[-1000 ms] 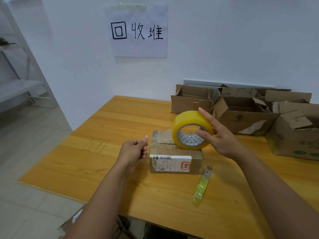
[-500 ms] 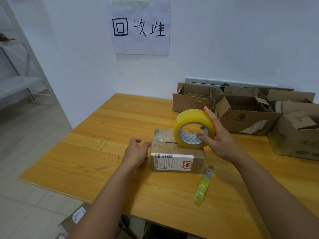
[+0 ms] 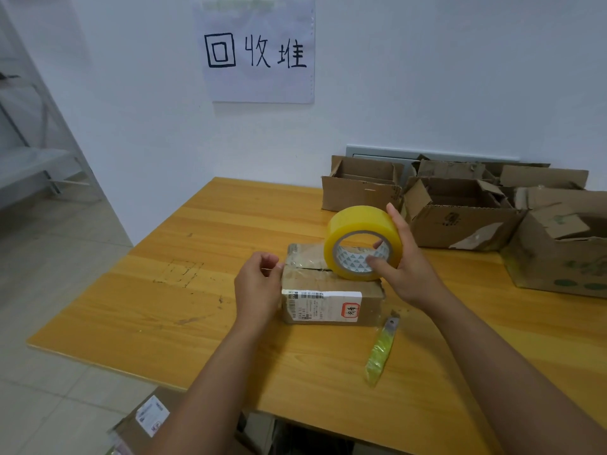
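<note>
from the head view, in the middle of the frame a small cardboard box [image 3: 328, 292] sits on the wooden table [image 3: 157, 310], its white shipping label with a red mark facing the lower edge of the picture. a yellow tape roll [image 3: 358, 224] stands on edge on top of the box, toward its right end, touching the lid. the right hand [image 3: 405, 274] grips the roll: the thumb reaches into the core and the fingers wrap over the outer rim on the right side. the left hand [image 3: 258, 284] is at the box's left end, fingers curled in, fingertips meeting just at the top left edge of the box; i cannot tell whether they pinch a strip of clear tape or nothing.

right of centre and lower, a green-handled utility knife [image 3: 382, 346] lies on the table just beside the box's lower right corner. in the upper right, several open cardboard boxes [image 3: 460, 215] crowd against the wall. a paper sign [image 3: 259, 83] with handwritten characters hangs at top centre. at the lower left, below the table edge, another labelled carton [image 3: 147, 418] lies on the floor.
</note>
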### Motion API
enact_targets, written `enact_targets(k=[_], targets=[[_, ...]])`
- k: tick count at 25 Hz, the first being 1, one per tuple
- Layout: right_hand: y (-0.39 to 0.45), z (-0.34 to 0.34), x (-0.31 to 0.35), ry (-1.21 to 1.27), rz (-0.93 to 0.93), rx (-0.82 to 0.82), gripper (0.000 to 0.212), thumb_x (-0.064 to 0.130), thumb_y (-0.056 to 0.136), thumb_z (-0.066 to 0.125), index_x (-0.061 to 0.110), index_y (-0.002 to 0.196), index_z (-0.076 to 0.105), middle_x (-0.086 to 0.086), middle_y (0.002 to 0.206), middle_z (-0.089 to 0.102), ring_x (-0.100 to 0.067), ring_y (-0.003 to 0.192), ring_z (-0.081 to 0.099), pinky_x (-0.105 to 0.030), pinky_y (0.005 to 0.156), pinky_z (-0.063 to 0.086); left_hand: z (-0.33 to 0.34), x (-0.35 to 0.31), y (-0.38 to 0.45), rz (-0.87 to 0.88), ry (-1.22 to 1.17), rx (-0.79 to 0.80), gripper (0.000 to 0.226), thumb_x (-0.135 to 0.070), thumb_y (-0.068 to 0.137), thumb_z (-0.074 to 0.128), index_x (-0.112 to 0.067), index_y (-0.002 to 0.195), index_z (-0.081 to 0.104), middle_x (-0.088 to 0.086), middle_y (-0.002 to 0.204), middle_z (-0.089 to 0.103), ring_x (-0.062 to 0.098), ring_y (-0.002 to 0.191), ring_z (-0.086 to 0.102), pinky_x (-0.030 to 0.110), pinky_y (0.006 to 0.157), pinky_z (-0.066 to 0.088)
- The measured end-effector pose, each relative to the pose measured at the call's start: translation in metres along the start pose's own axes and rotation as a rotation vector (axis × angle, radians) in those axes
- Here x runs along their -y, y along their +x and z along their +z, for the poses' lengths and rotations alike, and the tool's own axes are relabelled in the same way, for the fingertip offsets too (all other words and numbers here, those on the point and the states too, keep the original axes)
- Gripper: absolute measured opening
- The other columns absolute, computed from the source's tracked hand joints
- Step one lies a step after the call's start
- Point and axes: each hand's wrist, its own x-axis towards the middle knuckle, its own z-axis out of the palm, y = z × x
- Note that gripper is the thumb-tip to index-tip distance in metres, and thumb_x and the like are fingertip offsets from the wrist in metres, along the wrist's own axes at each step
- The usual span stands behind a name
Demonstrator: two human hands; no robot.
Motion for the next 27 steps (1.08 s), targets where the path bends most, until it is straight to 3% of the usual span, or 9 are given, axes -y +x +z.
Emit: enact_targets(k=[3,6,8,10,15,17,20,23,27], targets=[[-0.002,0.006,-0.004,0.0,0.042,-0.052,0.087,0.019,0.092,0.067,0.046,0.151,0.009,0.03,0.114,0.045,-0.009,0.107,0.059,-0.044,0.09,0.056,-0.008,-0.001,0.001,0.051,0.077,0.122,0.015,-0.011,0.092,0.062,-0.021,0.085,0.072,-0.007,0.082,0.071,0.012,0.082,0.067,0.033,0.073,0.054],[-0.002,0.009,-0.006,0.005,0.053,-0.069,0.089,0.019,0.09,0.069,0.043,0.151,0.009,0.028,0.112,0.047,-0.008,0.105,0.059,-0.043,0.089,0.056,-0.021,-0.01,-0.009,0.06,0.119,0.256,0.027,-0.019,0.102,0.047,-0.024,0.111,0.073,-0.007,0.1,0.074,0.013,0.095,0.067,0.038,0.085,0.054],[-0.002,0.011,-0.007,0.019,0.059,-0.076,0.094,0.021,0.086,0.073,0.043,0.152,0.008,0.021,0.115,0.051,-0.01,0.106,0.06,-0.042,0.089,0.056,-0.022,-0.015,-0.022,0.016,0.096,0.363,0.038,-0.033,0.105,0.039,-0.024,0.138,0.055,-0.01,0.132,0.058,0.013,0.123,0.055,0.038,0.104,0.045],[-0.002,0.014,-0.005,0.03,0.066,-0.092,0.099,0.025,0.084,0.076,0.045,0.151,0.007,0.019,0.115,0.05,-0.006,0.103,0.06,-0.038,0.089,0.056,-0.016,-0.014,-0.028,-0.067,0.038,0.477,0.051,-0.039,0.105,0.036,-0.025,0.154,0.028,-0.012,0.141,0.039,0.012,0.135,0.038,0.035,0.112,0.034],[-0.005,0.024,-0.002,-0.021,0.052,-0.139,0.101,0.034,0.083,0.075,0.042,0.153,0.003,0.036,0.108,0.042,0.0,0.096,0.053,-0.027,0.086,0.048,-0.005,-0.015,-0.005,0.043,0.218,0.507,0.062,-0.028,0.105,0.036,-0.023,0.157,0.003,-0.002,0.149,0.04,0.017,0.135,0.039,0.035,0.112,0.032],[-0.006,0.024,-0.002,-0.035,0.037,-0.144,0.101,0.036,0.083,0.075,0.044,0.153,0.002,0.031,0.109,0.045,-0.005,0.102,0.053,-0.03,0.088,0.05,-0.001,-0.022,-0.003,0.258,0.396,0.438,0.066,-0.021,0.103,0.038,-0.015,0.157,0.0,0.003,0.164,0.013,0.016,0.15,0.008,0.031,0.119,0.013],[-0.005,0.022,-0.002,-0.041,0.033,-0.133,0.099,0.038,0.084,0.074,0.047,0.151,0.002,0.022,0.114,0.047,-0.009,0.105,0.056,-0.036,0.089,0.052,0.01,-0.025,-0.004,0.468,0.467,0.429,0.072,-0.039,0.1,0.046,-0.02,0.158,0.008,-0.003,0.164,0.013,0.013,0.151,0.003,0.034,0.12,0.015],[-0.004,0.021,-0.003,-0.052,0.029,-0.118,0.097,0.039,0.084,0.074,0.048,0.151,0.004,0.029,0.112,0.046,-0.007,0.105,0.057,-0.036,0.09,0.053,0.015,-0.016,-0.003,0.49,0.533,0.429,0.082,-0.062,0.094,0.045,-0.022,0.157,0.012,-0.005,0.163,0.017,0.014,0.151,0.008,0.038,0.122,0.015],[0.001,0.011,0.0,-0.026,0.015,-0.057,0.095,0.035,0.084,0.074,0.052,0.149,0.007,0.029,0.119,0.048,-0.006,0.108,0.057,-0.034,0.091,0.054,0.018,-0.015,-0.002,0.495,0.626,0.408,0.082,-0.064,0.095,0.037,-0.02,0.157,0.009,-0.001,0.165,0.012,0.011,0.151,0.003,0.033,0.122,0.004]])
